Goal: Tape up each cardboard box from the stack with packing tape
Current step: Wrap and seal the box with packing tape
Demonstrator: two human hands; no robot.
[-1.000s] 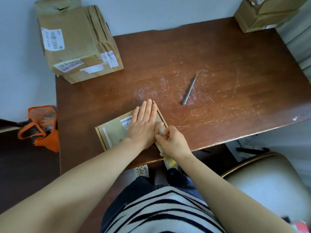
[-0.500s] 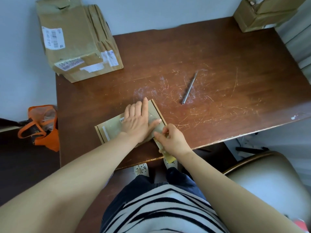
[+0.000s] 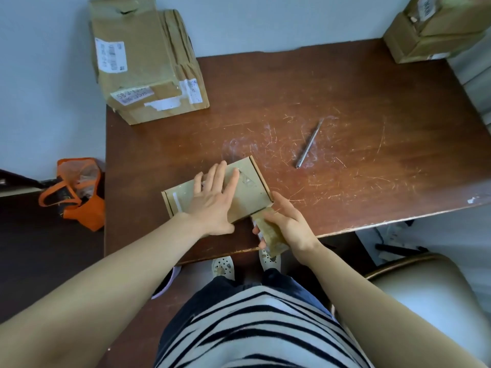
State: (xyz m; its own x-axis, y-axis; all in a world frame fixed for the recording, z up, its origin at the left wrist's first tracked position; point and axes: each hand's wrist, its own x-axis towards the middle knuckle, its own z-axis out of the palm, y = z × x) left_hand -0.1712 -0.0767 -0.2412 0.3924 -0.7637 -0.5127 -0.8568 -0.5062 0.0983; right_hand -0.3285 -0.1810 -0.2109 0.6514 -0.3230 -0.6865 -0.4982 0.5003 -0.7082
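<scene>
The box (image 3: 252, 191) is lying flat near the front edge of the counter (image 3: 345, 115). My left hand (image 3: 212, 201) is pressing on its lid, fingers straight and spread, likely to stop it sliding. My right hand (image 3: 291, 224) is curling round the tape (image 3: 271, 232) strip running off the near right corner, probably tensioning it.

— Where's the room on the table (image 3: 372, 83)?
— Broad bare wood right of the small box (image 3: 252, 191), only the rod (image 3: 309, 143) lying across it.
— And the corners?
— Big box (image 3: 138, 62) blocks far left, stacked boxes (image 3: 430, 30) far right; the chair (image 3: 438, 301) crowds the near right edge.
</scene>
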